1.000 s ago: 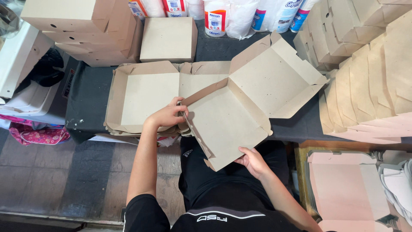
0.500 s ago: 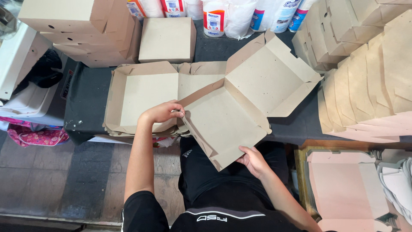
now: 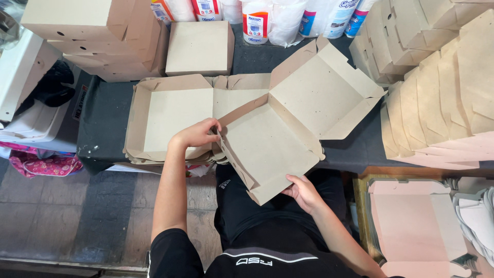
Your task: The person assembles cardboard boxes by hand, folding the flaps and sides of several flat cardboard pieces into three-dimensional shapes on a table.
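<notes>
I hold a half-folded brown cardboard box (image 3: 288, 123) with its lid open toward the back right. My left hand (image 3: 198, 134) grips the left side wall of its base near the corner. My right hand (image 3: 303, 191) holds the near bottom corner from below. Just under and left of the box lies a stack of flat unfolded box blanks (image 3: 172, 121) on the dark table (image 3: 103, 118).
Folded closed boxes (image 3: 90, 36) are piled at the back left, one single box (image 3: 200, 47) behind the stack. Rows of nested folded boxes (image 3: 442, 98) fill the right. White bottles and rolls (image 3: 267, 20) line the back. Pinkish blanks (image 3: 417, 226) lie at lower right.
The box has been raised and tilted slightly, its side wall folded further up. My left hand shifted a little right along the wall; my right hand stays at the near corner.
</notes>
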